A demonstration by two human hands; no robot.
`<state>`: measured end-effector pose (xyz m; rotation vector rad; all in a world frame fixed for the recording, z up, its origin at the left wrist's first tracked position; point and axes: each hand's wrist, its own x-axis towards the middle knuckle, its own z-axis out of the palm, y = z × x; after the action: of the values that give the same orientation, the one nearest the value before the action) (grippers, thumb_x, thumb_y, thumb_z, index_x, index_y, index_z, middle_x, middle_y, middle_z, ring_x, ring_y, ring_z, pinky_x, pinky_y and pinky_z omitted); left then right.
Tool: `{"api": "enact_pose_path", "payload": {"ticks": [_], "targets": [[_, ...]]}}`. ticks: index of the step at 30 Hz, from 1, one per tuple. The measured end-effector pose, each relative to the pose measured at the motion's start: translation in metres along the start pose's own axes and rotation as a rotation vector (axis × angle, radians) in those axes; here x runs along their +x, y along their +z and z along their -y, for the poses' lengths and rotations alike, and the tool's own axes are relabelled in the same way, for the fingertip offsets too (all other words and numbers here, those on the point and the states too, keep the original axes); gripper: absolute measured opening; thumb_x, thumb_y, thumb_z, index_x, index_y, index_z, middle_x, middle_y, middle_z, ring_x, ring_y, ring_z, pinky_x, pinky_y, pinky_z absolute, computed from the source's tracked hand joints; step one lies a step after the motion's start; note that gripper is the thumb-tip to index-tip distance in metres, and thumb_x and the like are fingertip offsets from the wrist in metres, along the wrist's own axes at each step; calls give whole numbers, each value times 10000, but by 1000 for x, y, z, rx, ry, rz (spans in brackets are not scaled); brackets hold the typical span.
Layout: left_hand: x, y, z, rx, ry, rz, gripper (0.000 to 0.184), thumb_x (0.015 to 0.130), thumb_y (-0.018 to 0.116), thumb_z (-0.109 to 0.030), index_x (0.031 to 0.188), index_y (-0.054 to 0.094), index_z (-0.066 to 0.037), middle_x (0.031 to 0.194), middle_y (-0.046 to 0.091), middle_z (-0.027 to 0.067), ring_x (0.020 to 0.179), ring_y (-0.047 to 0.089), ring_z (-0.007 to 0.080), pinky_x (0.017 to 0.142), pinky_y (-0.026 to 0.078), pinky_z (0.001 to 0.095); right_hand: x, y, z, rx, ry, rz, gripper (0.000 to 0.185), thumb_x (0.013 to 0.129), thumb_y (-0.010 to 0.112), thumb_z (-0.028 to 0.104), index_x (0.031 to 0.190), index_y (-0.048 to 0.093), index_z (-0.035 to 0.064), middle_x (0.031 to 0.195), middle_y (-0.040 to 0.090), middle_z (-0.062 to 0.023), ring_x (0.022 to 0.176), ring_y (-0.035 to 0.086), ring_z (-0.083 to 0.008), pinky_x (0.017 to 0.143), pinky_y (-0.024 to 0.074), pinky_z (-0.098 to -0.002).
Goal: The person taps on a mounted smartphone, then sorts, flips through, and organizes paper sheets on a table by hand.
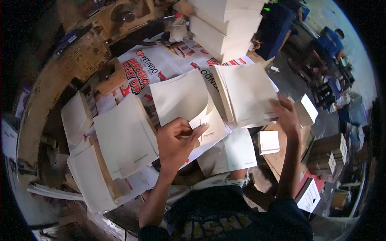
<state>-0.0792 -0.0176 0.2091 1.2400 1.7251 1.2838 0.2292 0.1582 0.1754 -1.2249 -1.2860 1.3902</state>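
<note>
Sheet (183, 96) was pinched, curled, by left hand (176, 139), creasing being risked by overbending; stack (249, 94) was touched by right hand (288, 115), grip unclear.

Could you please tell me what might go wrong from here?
The left hand pinches a sheet whose corner is curled over, so it could crease.

The right hand is at the edge of the right stack; an uneven push might shift its pages.

Behind, the tall pile has layers that are not lined up, so a bump could perhaps topple it.
</note>
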Motion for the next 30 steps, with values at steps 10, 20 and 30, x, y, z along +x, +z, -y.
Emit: {"api": "enact_pose_path", "payload": {"ticks": [10,20,30], "targets": [[-43,-56,17,-574,16,-92,267,841,742,-103,1034,626,40,905,682,131,861,678,213,793,586,359,-49,100,8,-315,-200,124,530,932,618,109,1409,409,11,1183,609,-125,1094,579,-192,989,420,-314],[-80,-131,44,836,75,-70,716,715,789,-433,1286,540,-79,1363,502,170,1319,418,354,1109,333,459,-66,138,10,-182,56,64,648,905,648,333,1405,424,-14,1305,536,-219,1163,548,-253,977,451,-368],[-87,-150,41,181,-91,-563,264,782,810,-150,711,657,54,628,657,101,514,595,94,451,490,259,-58,149,5,-176,-117,230,478,780,723,-2,1224,548,-26,1109,644,-139,979,639,-221,836,544,-335]]}}
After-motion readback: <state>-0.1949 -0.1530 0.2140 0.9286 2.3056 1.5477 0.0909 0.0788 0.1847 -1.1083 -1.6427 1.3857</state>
